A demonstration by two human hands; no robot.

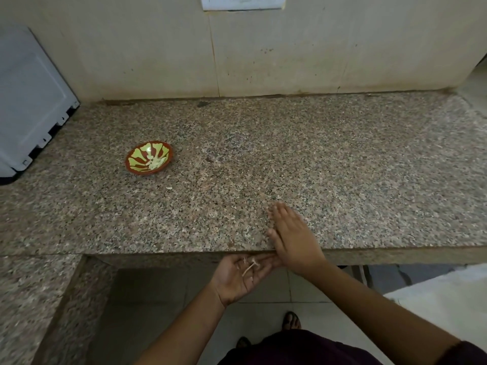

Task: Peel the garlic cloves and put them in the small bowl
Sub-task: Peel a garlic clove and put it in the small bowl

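Counter edge (158, 255): right hand (292, 238) atop, left hand (242, 277) just below.

The right hand (292, 238) covers fingertips of the left hand (241, 277); the switch plate (242, 2) is cropped above.

Head view, seemingly steep, over countertop (303, 154).

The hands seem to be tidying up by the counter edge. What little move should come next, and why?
Probably slide the right hand toward the countertop edge, brushing any scraps off into the left hand. It lies flat at the edge, the left hand is held palm up just below with garlic skins in it, and the small bowl already holds cloves.
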